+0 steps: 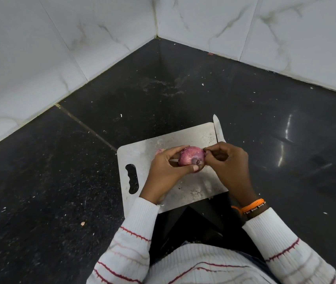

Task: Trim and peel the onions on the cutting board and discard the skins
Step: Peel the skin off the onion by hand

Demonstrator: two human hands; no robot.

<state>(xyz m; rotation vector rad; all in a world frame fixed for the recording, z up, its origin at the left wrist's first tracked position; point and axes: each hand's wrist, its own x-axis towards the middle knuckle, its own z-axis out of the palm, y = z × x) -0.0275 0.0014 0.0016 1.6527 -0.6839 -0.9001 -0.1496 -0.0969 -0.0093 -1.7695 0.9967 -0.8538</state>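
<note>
The left hand (166,167) has its grip closed around a red onion (191,158), fingers curled over the far side and the thumb pressed across the near side beside the trimmed end. The right hand (227,160) meets the onion at its right edge, its thumb and forefinger pinched together on the skin there; the other fingers are curled in loosely. The onion is held just above the middle of the cutting board (163,144), not resting on it.

The board is a pale metal sheet with rounded corners and a wavy handle slot near its left edge. It lies on the dark table (60,181) with its near edge at the table's near edge. A small pink scrap of onion (160,151) lies on the board just left of the left hand's fingers. A knife (218,128) lies along the board's far right edge, its blade pointing away and its tip past the far corner; the right hand covers its near part.

The table is black polished stone, speckled with pale crumbs and bits of skin, with a seam running diagonally at the left and a smudged patch further back. It runs into a corner formed by two walls of white tiles (81,48) veined with grey. Light glints on the stone at the right.

White ribbed sleeves (275,242) with red stripes cover both forearms, and an orange thread band (252,204) with a dark bracelet circles the right wrist.
</note>
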